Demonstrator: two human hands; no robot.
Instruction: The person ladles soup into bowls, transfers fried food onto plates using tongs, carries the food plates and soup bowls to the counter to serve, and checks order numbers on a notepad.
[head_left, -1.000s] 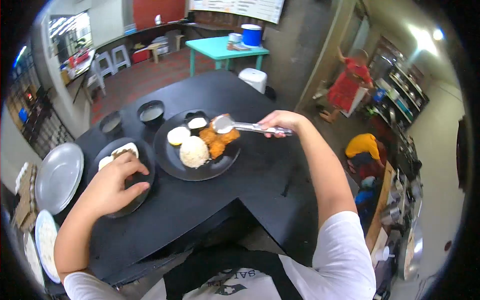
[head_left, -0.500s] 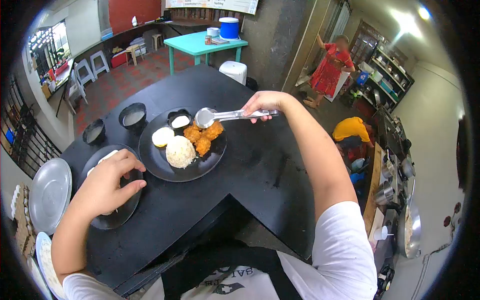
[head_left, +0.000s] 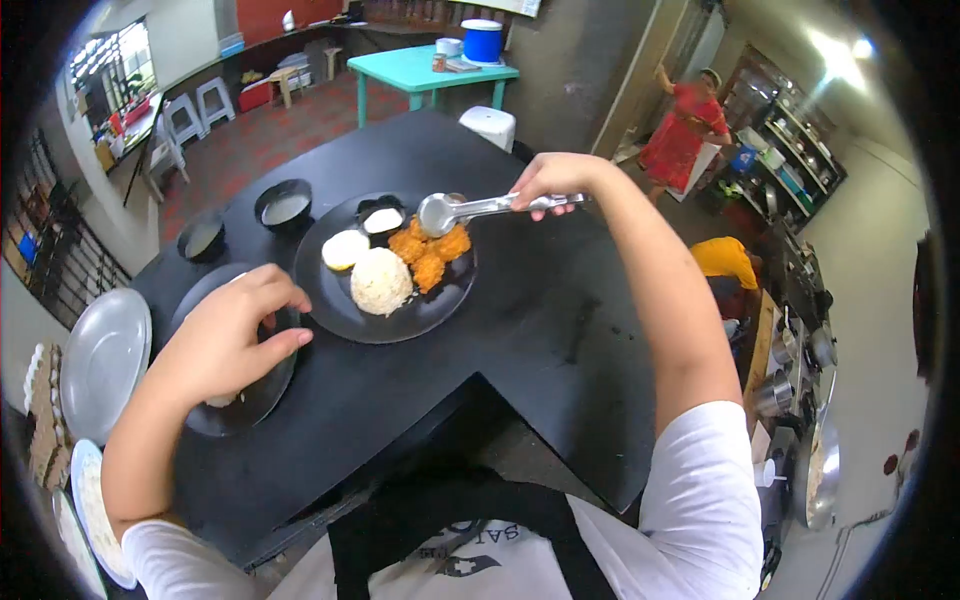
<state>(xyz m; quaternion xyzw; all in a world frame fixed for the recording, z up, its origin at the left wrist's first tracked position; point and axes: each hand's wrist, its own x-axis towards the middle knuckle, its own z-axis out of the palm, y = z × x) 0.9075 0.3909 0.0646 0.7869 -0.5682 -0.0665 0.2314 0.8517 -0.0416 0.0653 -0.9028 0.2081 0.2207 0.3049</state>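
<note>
My right hand [head_left: 552,183] grips metal tongs [head_left: 485,207], whose rounded tips rest at the orange-brown fried pieces [head_left: 430,270] on a black plate [head_left: 350,325]. That plate also bears a rice mound [head_left: 381,283], a white and yellow piece that looks like egg [head_left: 345,250], and a small black cup of white sauce [head_left: 382,220]. On the left, my left hand [head_left: 232,330] is over a second black plate [head_left: 262,395], thumb and fingers apart and nothing between them. It hides most of the food there; a bit of rice shows below it.
Two black bowls [head_left: 284,207] [head_left: 203,240] stand at the table's far left. Beside the left edge are a grey metal plate [head_left: 105,345] and egg trays [head_left: 45,420]. A person in red [head_left: 680,135] and one in yellow [head_left: 725,262] are at right, near pans [head_left: 822,470].
The view has shifted, so the table and plates appear slightly right and higher. The tongs stay at the fried pieces, and my left hand remains over the second plate.
</note>
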